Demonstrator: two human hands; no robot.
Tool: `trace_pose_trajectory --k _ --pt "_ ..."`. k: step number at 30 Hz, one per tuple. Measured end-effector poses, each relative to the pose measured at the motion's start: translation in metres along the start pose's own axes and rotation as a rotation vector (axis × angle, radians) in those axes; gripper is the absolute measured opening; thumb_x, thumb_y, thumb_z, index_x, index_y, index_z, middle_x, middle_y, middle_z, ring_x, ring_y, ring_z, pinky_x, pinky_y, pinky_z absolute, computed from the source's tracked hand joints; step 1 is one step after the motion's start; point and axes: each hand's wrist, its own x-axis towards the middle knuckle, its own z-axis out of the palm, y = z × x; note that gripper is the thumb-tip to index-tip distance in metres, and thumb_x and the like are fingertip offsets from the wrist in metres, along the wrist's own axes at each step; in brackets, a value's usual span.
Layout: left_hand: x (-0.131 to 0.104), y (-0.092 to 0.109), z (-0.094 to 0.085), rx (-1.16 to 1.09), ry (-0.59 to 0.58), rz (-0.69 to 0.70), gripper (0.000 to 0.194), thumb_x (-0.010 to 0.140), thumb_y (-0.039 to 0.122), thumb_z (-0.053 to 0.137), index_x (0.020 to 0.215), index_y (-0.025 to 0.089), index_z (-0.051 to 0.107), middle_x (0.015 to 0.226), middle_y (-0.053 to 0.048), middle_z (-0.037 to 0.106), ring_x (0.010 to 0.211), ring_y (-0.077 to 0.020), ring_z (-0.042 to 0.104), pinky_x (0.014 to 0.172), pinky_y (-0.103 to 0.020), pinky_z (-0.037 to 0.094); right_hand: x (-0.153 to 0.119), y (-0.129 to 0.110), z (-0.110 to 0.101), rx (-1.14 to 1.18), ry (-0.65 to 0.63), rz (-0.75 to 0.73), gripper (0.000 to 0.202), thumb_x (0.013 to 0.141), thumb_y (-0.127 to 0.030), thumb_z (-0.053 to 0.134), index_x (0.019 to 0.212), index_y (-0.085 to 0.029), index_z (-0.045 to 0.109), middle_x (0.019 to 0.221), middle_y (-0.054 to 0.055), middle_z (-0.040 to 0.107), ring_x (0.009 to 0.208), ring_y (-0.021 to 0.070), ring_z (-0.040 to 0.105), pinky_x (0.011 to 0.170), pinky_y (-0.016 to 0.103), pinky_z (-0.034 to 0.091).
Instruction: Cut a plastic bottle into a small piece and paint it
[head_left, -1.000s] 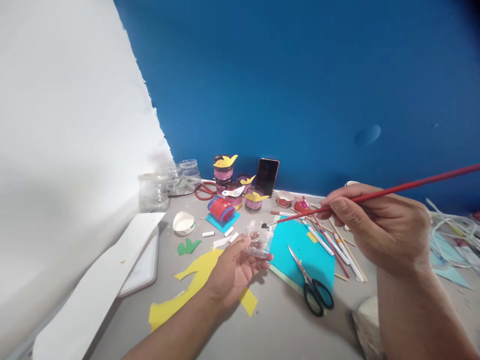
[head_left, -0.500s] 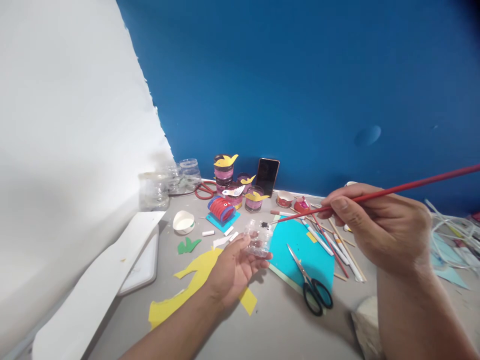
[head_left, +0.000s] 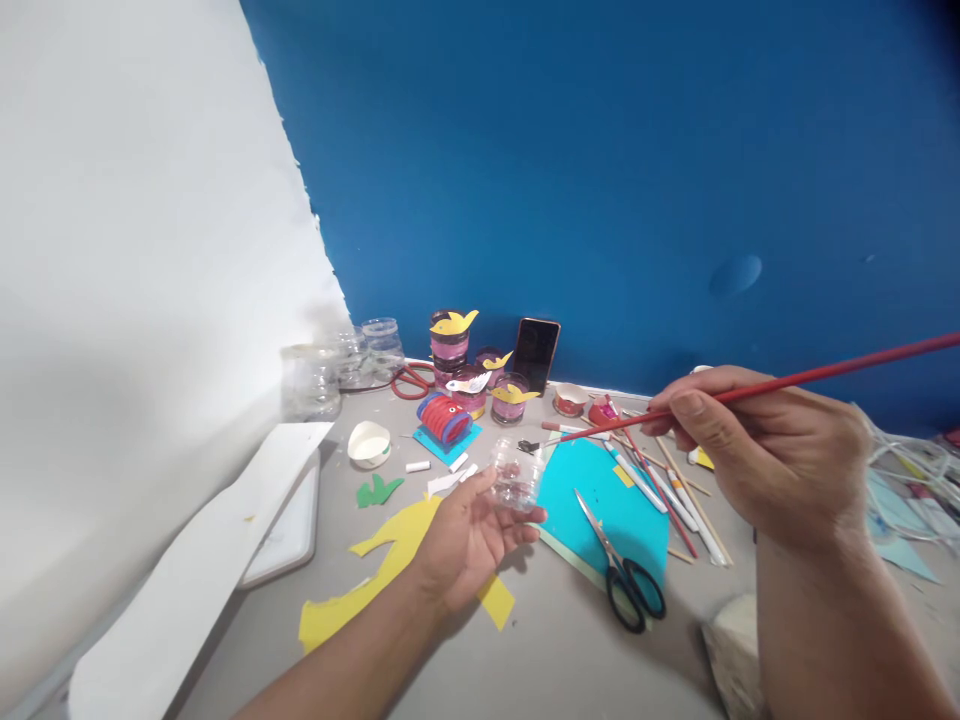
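My left hand grips a clear plastic bottle piece by its side, thumb on the near wall and fingers beneath. A small dark paint patch shows near its top. My right hand is closed round a long red paintbrush, whose tip is at the dark patch. Under and beyond the bottle piece lies a turquoise sheet with black-handled scissors on it. Yellow cut paper lies partly behind my left forearm.
At the back stand purple-painted cups with paper birds, a phone and clear bottle pieces. A red-and-blue painted piece, a white cap-like dish and several markers lie around. A white paper strip is at left.
The dark patch on the clear bottle piece looks wider and flatter, as the bottle piece has turned slightly. The brush tip has shifted very little, and the view has moved slightly.
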Motion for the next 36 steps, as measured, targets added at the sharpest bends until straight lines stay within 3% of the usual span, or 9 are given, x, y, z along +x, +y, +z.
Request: trace_pose_trajectory --k 7,13,19,36 --pt "0.0004 0.0009 -0.0015 -0.045 -0.035 -0.013 0.027 0.1 0.035 0.055 0.105 0.012 0.068 0.08 -0.013 0.076 0.073 -0.0254 0.076 0.066 -0.032 0.058 -0.0002 0.0061 -0.004 -0.036 0.005 -0.006 0.021 0.094 -0.027 0.073 0.073 -0.029 0.078 0.075 -0.005 0.077 0.064 0.0111 0.069 0.057 0.023 0.055" --pt "-0.0007 0.0026 0.0021 -0.059 -0.05 -0.023 0.031 0.103 0.034 0.049 0.105 0.009 0.069 0.081 -0.014 0.077 0.072 -0.0251 0.076 0.066 -0.032 0.058 -0.0024 0.0035 -0.0028 -0.002 -0.008 0.0 0.022 0.095 -0.027 0.072 0.074 -0.027 0.078 0.072 -0.006 0.076 0.06 0.0101 0.068 0.052 0.024 0.052" --pt "0.0017 0.0029 -0.0017 -0.075 -0.059 -0.05 0.033 0.103 0.036 0.051 0.106 0.009 0.069 0.083 -0.013 0.077 0.071 -0.0247 0.076 0.064 -0.031 0.058 -0.002 0.0054 -0.0061 -0.041 0.027 -0.033 0.022 0.094 -0.024 0.072 0.073 -0.029 0.078 0.075 -0.007 0.077 0.07 0.0111 0.071 0.063 0.024 0.056" --pt "-0.0013 0.0074 0.0057 -0.068 -0.022 -0.064 0.039 0.104 0.036 0.045 0.104 0.006 0.07 0.082 -0.014 0.077 0.068 -0.027 0.077 0.063 -0.033 0.059 -0.0013 0.0076 -0.0072 -0.038 0.003 -0.058 0.023 0.095 -0.025 0.072 0.073 -0.029 0.077 0.074 -0.007 0.076 0.065 0.0097 0.07 0.056 0.022 0.055"
